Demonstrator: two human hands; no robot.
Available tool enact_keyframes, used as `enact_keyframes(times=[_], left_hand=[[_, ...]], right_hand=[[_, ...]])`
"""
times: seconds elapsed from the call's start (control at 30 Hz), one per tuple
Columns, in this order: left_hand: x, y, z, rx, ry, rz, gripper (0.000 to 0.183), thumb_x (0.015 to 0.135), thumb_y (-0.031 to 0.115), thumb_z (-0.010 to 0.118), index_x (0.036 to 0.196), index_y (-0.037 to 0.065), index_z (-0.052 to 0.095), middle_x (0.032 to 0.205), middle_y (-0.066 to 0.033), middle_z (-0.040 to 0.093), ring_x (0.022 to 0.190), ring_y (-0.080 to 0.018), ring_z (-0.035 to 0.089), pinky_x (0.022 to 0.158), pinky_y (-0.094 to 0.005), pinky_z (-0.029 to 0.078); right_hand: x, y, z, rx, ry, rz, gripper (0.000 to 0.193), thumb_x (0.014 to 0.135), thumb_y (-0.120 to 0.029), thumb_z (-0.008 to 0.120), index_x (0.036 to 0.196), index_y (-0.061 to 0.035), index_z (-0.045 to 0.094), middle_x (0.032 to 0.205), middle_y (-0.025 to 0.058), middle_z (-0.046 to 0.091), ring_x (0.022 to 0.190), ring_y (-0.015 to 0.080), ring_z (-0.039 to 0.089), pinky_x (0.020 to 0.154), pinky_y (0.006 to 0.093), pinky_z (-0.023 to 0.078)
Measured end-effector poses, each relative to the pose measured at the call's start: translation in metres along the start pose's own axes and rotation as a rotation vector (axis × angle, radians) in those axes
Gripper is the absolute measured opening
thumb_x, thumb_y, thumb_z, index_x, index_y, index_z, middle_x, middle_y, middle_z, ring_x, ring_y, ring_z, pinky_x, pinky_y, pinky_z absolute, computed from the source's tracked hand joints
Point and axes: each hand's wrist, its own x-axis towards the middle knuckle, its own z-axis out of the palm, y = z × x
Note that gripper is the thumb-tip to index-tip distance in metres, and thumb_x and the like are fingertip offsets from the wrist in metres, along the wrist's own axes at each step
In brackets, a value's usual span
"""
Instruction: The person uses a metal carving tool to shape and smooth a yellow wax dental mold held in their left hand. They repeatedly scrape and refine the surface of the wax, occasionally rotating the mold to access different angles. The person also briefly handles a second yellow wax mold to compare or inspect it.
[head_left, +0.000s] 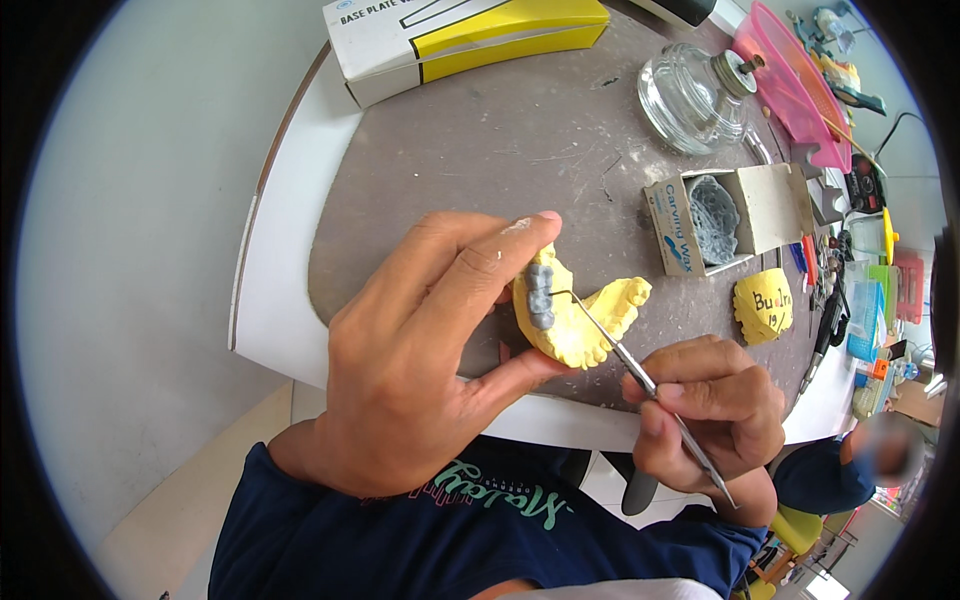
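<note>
My left hand [420, 340] grips a yellow plaster dental model [578, 335], its fingers along the far side and its thumb under the front teeth. Grey wax teeth [540, 297] stand in a short row on the model's left arm. Between the thumb and fingers of my right hand [715, 405] is a thin metal dental carving tool [628, 365], held like a pen. Its bent tip reaches the inner side of the grey wax, seemingly touching it. The model is held above the table's near edge.
An opened small carton [665, 230] with grey wax stands right of the model, a second yellow plaster piece [763, 306] nearer. Behind are a glass spirit burner [690, 100], a pink basket [790, 80] and a yellow-white box [465, 50]. Another person [830, 475] sits at far right.
</note>
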Motion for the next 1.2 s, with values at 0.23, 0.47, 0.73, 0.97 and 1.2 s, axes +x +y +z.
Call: enact_keyframes(times=[0.23,0.47,0.73,0.97,1.2], left_hand=[[0.0006,-0.0018,0.0006,-0.006,-0.016,0.004,0.072,0.053,0.01,0.093,0.12,0.005,0.068,0.103,-0.0088,0.066,0.078,-0.0156,0.062,0.066,-0.0265,0.051],[0.001,-0.0019,0.0003,-0.002,-0.018,0.007,0.072,0.053,0.01,0.093,0.12,0.005,0.068,0.104,-0.0088,0.066,0.078,-0.0153,0.062,0.066,-0.0265,0.051],[0.0013,-0.0026,0.0012,0.005,-0.021,0.01,0.072,0.053,0.011,0.093,0.12,0.005,0.068,0.103,-0.0087,0.067,0.078,-0.0154,0.063,0.066,-0.0264,0.051],[0.0023,-0.0024,0.0024,-0.003,-0.013,0.008,0.072,0.052,0.011,0.093,0.12,0.005,0.068,0.103,-0.0089,0.067,0.078,-0.0155,0.062,0.065,-0.0264,0.051],[0.0026,-0.0012,0.0042,-0.005,-0.006,-0.01,0.071,0.052,0.011,0.093,0.119,0.005,0.068,0.102,-0.0088,0.066,0.077,-0.016,0.061,0.065,-0.027,0.05]], right_hand=[[0.0003,-0.0004,-0.0013,-0.009,-0.012,0.012,0.024,0.072,0.008,0.075,0.089,0.0005,0.06,0.081,0.0159,0.07,0.064,0.0198,0.07,0.055,0.0276,0.055],[0.0011,-0.0009,-0.0011,-0.012,-0.013,0.024,0.024,0.073,0.007,0.076,0.09,0.0002,0.06,0.082,0.0157,0.07,0.066,0.0207,0.071,0.057,0.0276,0.056],[0.0,0.0012,-0.001,-0.039,-0.022,0.014,0.027,0.073,0.005,0.079,0.092,-0.0008,0.061,0.083,0.0149,0.071,0.067,0.0207,0.071,0.058,0.0273,0.056],[0.0019,0.0013,-0.0019,-0.033,-0.026,0.008,0.029,0.072,0.006,0.08,0.093,-0.0004,0.061,0.084,0.0151,0.071,0.068,0.0208,0.071,0.058,0.0272,0.056],[0.0004,0.0036,-0.0025,-0.03,-0.029,0.007,0.029,0.072,0.006,0.08,0.093,0.0003,0.061,0.084,0.0152,0.071,0.067,0.0205,0.071,0.058,0.0273,0.056]])
